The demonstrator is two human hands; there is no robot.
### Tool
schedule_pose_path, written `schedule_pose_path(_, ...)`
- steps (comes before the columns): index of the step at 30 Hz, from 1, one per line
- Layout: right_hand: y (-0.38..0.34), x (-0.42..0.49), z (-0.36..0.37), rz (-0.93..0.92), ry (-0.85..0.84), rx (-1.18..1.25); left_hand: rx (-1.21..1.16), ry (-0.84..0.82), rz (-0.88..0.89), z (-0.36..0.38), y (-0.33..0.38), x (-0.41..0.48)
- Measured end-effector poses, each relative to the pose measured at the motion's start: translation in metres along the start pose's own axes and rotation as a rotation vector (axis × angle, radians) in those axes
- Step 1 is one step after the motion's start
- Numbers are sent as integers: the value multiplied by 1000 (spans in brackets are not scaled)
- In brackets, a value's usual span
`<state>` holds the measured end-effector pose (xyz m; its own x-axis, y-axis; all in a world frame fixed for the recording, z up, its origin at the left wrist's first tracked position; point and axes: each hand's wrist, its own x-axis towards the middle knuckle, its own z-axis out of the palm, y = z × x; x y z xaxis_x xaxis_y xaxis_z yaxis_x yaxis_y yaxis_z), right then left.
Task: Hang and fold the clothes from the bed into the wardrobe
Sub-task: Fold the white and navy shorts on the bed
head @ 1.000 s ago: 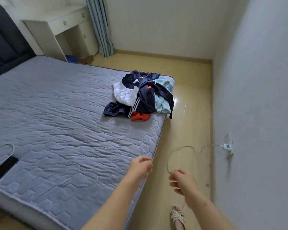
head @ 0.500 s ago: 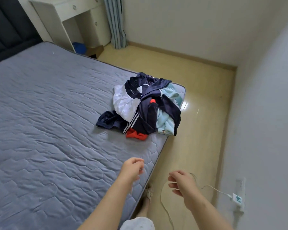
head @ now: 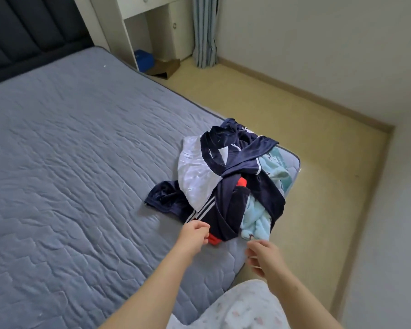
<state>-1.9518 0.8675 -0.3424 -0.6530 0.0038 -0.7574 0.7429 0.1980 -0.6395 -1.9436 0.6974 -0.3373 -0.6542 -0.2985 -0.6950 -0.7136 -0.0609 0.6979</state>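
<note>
Presently, the pile of clothes (head: pixel 228 176) is lying tangled at the far right corner of the bed (head: pixel 81 162), likely soft, light and prone to snagging, best taken one garment at a time by a collar, while the left hand (head: pixel 195 235) and right hand (head: pixel 265 257) are hovering at its near edge, fingers curled, any grip impossible to tell.

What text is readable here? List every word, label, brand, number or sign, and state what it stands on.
No text in this view can be read.
Light blue garment: dark printed marks near its upper edge, too blurred to read.
Navy garment: three white stripes only, no lettering visible.
</note>
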Motion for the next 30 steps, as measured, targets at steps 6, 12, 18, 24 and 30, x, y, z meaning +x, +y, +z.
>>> schedule_pose_path(6, -59, 89, -26, 32, -74, -60, -28, 107, -70, 34, 39, 78)
schedule_pose_path(12, -140, 188, -57, 31, -123, -224, -43, 222, -187, 82, 86, 169)
schedule_pose_path(18, -166, 271, -54, 139, -241, -356, -76, 362, -389, 103, 94, 253)
schedule_pose_path(24, -168, 322, -47, 209, -309, -425, 244, 397, -385, 107, 87, 311)
schedule_pose_path(30, -162, 342, -44, 229, -310, -466, 409, 304, -422, 123, 70, 336)
